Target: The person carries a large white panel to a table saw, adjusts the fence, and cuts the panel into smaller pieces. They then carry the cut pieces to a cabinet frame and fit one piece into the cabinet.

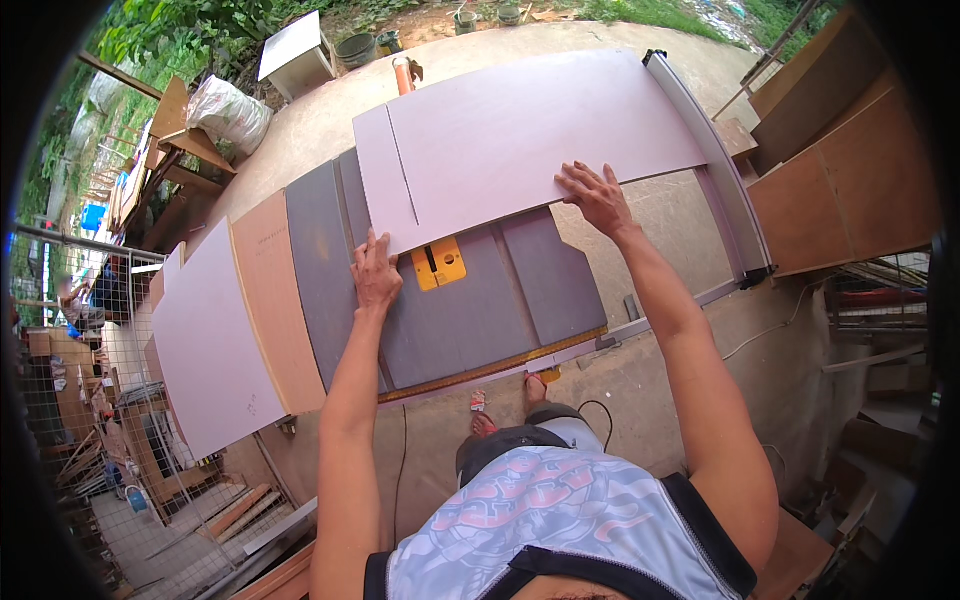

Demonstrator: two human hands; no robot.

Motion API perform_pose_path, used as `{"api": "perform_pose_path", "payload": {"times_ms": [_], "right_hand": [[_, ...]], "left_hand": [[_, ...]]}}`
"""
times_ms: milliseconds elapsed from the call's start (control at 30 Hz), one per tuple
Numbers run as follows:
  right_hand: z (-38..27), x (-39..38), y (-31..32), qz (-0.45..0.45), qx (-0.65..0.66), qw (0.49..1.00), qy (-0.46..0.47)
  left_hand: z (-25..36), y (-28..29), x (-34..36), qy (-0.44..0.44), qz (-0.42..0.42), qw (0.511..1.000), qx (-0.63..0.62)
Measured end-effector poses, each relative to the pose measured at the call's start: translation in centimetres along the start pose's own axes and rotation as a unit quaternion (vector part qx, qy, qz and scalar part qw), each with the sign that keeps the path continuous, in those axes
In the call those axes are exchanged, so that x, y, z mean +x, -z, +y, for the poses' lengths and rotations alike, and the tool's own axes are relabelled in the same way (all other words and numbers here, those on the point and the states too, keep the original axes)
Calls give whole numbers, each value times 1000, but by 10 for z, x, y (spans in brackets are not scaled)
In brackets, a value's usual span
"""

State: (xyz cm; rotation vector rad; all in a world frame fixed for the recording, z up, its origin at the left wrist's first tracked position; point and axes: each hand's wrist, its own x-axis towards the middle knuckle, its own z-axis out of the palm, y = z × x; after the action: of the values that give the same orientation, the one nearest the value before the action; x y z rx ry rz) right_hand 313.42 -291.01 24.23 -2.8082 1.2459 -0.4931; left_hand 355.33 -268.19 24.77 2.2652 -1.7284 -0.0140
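Observation:
A large pale lilac board (520,130) lies across the grey table saw (450,330), its right edge along the long fence (715,170). Near the board's left side a narrow saw cut (402,165) runs from the far edge and stops short of the near edge. My left hand (375,275) is closed at the board's near left corner, its fingers bent against the edge. On the near edge, farther right, my right hand (598,198) lies with its fingers spread flat on top. Between my hands, a yellow insert plate (438,264) with a dark slot shows; no blade is visible.
A wooden extension panel (275,300) and another lilac board (205,345) continue the table leftward. Brown wood panels (850,190) stand at the right. A wire mesh fence (90,400) borders the left. Cables (402,470) lie on the floor near my feet.

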Motion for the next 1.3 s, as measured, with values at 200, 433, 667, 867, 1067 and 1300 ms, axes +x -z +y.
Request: {"api": "perform_pose_path", "payload": {"times_ms": [200,433,667,867,1067,1300], "right_hand": [[0,3,-1,3,-3,1000,-1],[1,7,-2,2,-4,1000,1],[2,10,-2,-1,-3,1000,-3],[2,12,-3,-4,1,1000,-6],[3,15,-4,-3,1,1000,-5],[5,18,-7,7,-1,1000,-2]], "left_hand": [[-2,-3,3,-9,12,1000,5],[-3,-5,6,-8,16,1000,11],[-5,-6,10,-6,10,1000,19],[-7,-8,11,-6,10,1000,15],[-8,-9,13,-3,5,1000,16],[-9,-9,17,-10,10,1000,16]]}}
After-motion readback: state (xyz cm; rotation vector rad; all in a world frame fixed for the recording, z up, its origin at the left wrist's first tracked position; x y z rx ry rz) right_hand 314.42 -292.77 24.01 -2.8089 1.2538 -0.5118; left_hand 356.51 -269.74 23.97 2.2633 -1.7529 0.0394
